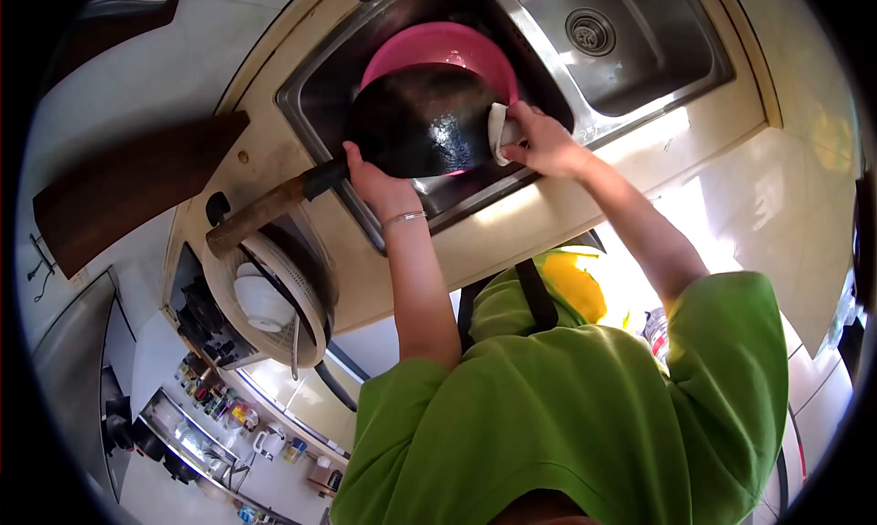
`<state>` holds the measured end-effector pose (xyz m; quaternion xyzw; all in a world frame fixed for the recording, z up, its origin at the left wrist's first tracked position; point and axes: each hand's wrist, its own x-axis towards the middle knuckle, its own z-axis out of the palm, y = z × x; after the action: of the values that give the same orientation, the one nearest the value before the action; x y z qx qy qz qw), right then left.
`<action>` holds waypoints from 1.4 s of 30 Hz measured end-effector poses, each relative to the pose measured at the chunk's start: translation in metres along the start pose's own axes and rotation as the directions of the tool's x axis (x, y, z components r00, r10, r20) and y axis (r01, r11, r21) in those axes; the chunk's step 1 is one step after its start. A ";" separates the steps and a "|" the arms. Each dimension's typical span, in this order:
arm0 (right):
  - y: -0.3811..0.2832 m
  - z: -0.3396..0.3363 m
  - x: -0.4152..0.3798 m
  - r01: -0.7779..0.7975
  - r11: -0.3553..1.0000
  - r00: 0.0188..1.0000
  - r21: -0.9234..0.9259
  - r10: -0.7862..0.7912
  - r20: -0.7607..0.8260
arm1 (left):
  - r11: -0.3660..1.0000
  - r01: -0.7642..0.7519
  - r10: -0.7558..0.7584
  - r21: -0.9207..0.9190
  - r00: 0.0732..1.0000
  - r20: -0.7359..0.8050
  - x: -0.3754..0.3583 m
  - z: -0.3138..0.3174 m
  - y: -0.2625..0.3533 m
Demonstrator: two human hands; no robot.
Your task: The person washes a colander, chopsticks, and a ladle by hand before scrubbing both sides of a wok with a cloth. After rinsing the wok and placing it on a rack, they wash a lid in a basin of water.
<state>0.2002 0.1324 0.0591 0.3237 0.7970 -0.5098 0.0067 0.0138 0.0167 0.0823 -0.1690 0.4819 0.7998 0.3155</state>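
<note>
While left hand (373,173) grips wok (422,120) over sink (639,87) — right hand (545,141) pinches cloth (498,132)

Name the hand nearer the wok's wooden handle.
Left. The left hand grips the wok beside the wooden handle; the right hand holds a white cloth at the opposite rim.

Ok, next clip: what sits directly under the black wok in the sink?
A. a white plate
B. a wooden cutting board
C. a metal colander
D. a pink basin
D: the pink basin shows behind and under the black wok in the sink, while the left hand grips the wok near its handle and the right hand presses a white cloth to its rim.
</note>
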 end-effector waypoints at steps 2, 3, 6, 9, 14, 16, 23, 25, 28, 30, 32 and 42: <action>0.000 -0.010 0.007 -0.026 1.000 0.999 -0.001 0.026 0.031 | 1.000 0.001 -0.001 -0.017 1.000 0.003 0.004 0.002 -0.001; -0.003 -0.013 0.008 -0.054 0.999 0.997 0.000 0.054 0.063 | 0.999 0.005 -0.005 -0.032 1.000 0.005 0.006 0.002 -0.002; 0.004 0.004 0.005 -0.002 1.000 0.997 -0.008 0.001 -0.082 | 1.000 -0.012 0.011 -0.016 0.999 -0.048 0.011 0.002 -0.002; 0.008 0.011 0.009 0.071 0.997 0.975 -0.031 -0.076 -0.211 | 1.000 0.006 -0.007 -0.015 0.995 -0.096 0.012 0.005 -0.001; 0.029 0.011 0.038 -0.044 0.989 0.961 0.141 0.081 -0.265 | 0.999 -0.001 -0.004 -0.053 0.995 -0.098 0.016 0.004 -0.002; 0.011 -0.014 0.035 -0.324 0.813 0.944 0.484 0.310 0.110 | 0.998 0.002 -0.008 -0.067 0.996 -0.084 0.017 0.003 -0.002; -0.003 -0.020 0.021 0.118 0.993 0.993 0.004 -0.118 -0.029 | 0.993 -0.026 0.010 -0.113 0.990 -0.140 0.016 0.025 0.001; -0.004 -0.015 0.017 0.119 0.992 0.992 -0.048 -0.121 -0.045 | 0.992 -0.014 -0.005 -0.128 0.989 -0.145 0.019 0.023 0.001; 0.000 -0.003 0.017 0.088 0.978 0.945 -0.189 -0.142 -0.295 | 0.992 -0.038 0.017 -0.118 0.985 -0.174 0.022 0.027 0.000; -0.005 0.001 0.024 0.029 0.984 0.931 -0.178 -0.091 -0.355 | 0.998 -0.049 0.041 -0.039 0.984 -0.174 0.024 0.027 0.000; 0.000 -0.001 0.037 0.008 0.993 0.892 -0.120 -0.061 -0.447 | 0.998 -0.057 0.051 -0.036 0.986 -0.157 0.028 0.024 0.000; -0.006 -0.014 0.020 0.208 0.972 0.938 -0.109 -0.230 -0.260 | 0.995 -0.041 0.025 -0.085 0.982 -0.189 0.024 0.029 0.002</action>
<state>0.1857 0.1526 0.0642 0.2990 0.8413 -0.4259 -0.1464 -0.0048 0.0498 0.0837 -0.2495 0.4761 0.8061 0.2475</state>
